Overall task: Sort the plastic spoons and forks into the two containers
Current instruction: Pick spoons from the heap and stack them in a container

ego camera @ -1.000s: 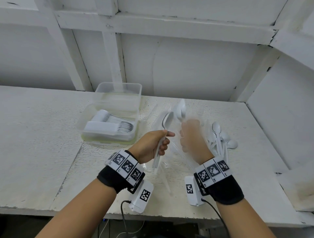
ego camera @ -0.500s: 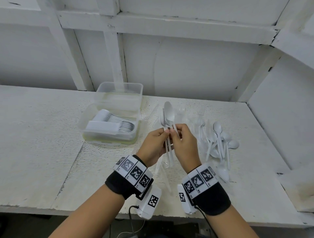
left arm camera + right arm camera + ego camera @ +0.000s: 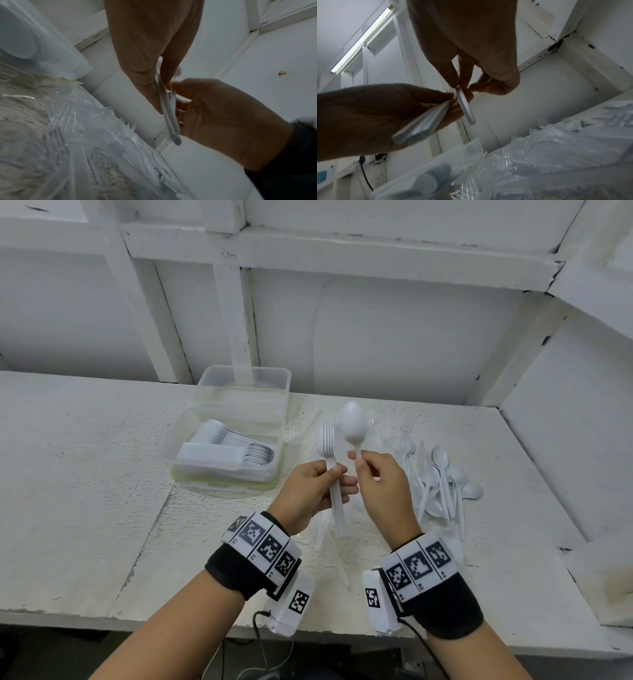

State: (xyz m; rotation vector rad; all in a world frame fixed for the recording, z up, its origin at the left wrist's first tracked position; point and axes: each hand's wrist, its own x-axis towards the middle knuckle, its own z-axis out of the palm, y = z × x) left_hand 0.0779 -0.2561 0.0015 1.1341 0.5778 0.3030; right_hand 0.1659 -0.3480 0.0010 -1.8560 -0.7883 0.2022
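1. Left hand (image 3: 317,491) is gripping a bundle of forks (image 3: 329,455), fingers and thumb curled round the handles; tines are pointing up and away, handle ends are sticking out below the palm toward the table's near edge.
2. Right hand (image 3: 383,494) is pinching a single white spoon (image 3: 353,426) by the neck of its handle between thumb and fingertips; the bowl is standing upright above the hand, just right of the fork tines.
3. Both hands are hovering close together above the table (image 3: 85,491), roughly mid-depth and right of centre; spoon and fork bundle are side by side. I cannot tell if they are touching.
4. Right wrist view: spoon handle (image 3: 465,108) is hanging down from the pinch, crossing just in front of the left hand's (image 3: 368,119) fork handles (image 3: 423,124).
5. Left wrist view: fork handles (image 3: 169,116) are running down out of the left hand (image 3: 150,51), with the right hand (image 3: 228,121) just beside them.
6. Near container (image 3: 178,440), left of the hands, is holding a stacked row of white spoons (image 3: 236,448).
7. Far container (image 3: 286,385) is sitting directly behind it, toward the table's back edge; its contents are unclear.
8. Loose spoons (image 3: 442,481) are lying in a pile right of the right hand.
9. Clear forks (image 3: 106,135) are lying scattered on the table under and behind the hands.
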